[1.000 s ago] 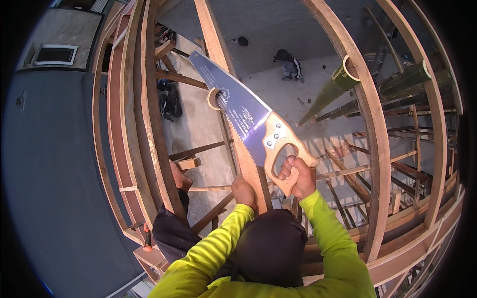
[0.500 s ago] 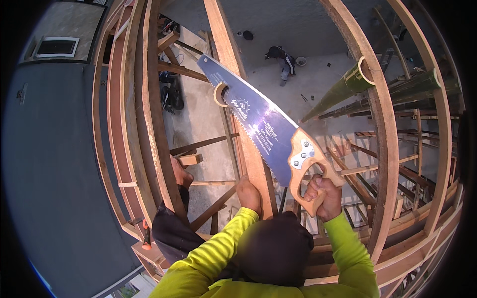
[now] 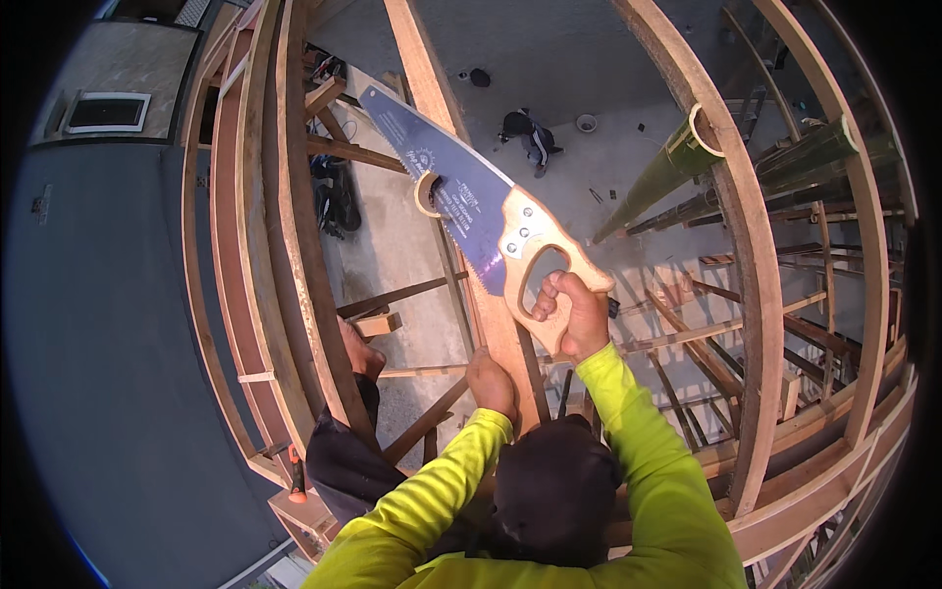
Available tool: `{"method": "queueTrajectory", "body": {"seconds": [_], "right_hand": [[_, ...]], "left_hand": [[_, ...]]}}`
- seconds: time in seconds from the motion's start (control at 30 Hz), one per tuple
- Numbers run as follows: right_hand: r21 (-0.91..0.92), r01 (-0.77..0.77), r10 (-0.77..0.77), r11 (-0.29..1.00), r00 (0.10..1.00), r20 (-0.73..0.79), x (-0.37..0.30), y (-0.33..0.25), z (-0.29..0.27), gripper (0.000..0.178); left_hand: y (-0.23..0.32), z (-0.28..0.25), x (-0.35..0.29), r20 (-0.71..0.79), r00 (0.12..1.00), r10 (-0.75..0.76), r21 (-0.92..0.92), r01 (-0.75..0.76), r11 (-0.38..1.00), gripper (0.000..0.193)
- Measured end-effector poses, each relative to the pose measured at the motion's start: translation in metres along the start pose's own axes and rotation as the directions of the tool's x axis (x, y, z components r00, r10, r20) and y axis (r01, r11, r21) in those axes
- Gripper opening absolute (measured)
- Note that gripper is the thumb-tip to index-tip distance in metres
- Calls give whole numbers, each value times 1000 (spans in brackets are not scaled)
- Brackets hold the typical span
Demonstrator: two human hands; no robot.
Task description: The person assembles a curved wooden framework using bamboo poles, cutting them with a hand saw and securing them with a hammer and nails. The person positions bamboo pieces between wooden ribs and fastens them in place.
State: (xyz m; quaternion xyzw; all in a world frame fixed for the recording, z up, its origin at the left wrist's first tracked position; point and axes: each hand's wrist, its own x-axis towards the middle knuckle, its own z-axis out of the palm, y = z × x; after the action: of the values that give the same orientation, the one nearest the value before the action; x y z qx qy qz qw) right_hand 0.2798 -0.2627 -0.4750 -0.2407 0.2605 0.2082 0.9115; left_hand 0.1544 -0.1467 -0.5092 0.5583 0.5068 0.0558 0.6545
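Observation:
My right hand [image 3: 577, 312] is closed round the wooden handle of a hand saw [image 3: 437, 167]. Its broad blue-grey blade slants up to the left across a long wooden beam [image 3: 505, 339], teeth toward the lower left. A pale, C-shaped bamboo end [image 3: 424, 195] shows at the toothed edge, partly covered by the blade; whether the teeth are in it I cannot tell. Lower down, my left hand [image 3: 491, 383] grips the beam's left edge, its fingers mostly hidden.
Far below on the concrete floor a person [image 3: 530, 135] bends near a round bucket [image 3: 586, 123]. Curved-looking timbers [image 3: 751, 294] and bamboo poles [image 3: 677, 157] stand at the right. An orange-handled tool [image 3: 296, 476] hangs on the left framing, beside a dark wall [image 3: 108, 344]. My bare foot [image 3: 363, 351] rests near the left timbers.
My right hand has pushed the saw forward, up and to the left, so the handle now lies closer to the beam and bamboo. My left hand has stayed on the beam.

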Motion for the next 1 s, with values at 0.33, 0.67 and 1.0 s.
{"method": "queueTrajectory", "body": {"seconds": [0.33,0.67,1.0], "right_hand": [[-6,-166,166,986,986,-25,-56,-15,-51,59],[-153,-201,209,968,977,37,-72,-38,-45,20],[-42,-164,163,986,986,-31,-64,-32,-35,9]], "left_hand": [[-5,-8,5,17,999,45,-8,-44,999,29],[-17,-10,11,-65,992,105,39,-102,994,34],[0,1,6,-47,999,0,-87,-4,996,31]]}}
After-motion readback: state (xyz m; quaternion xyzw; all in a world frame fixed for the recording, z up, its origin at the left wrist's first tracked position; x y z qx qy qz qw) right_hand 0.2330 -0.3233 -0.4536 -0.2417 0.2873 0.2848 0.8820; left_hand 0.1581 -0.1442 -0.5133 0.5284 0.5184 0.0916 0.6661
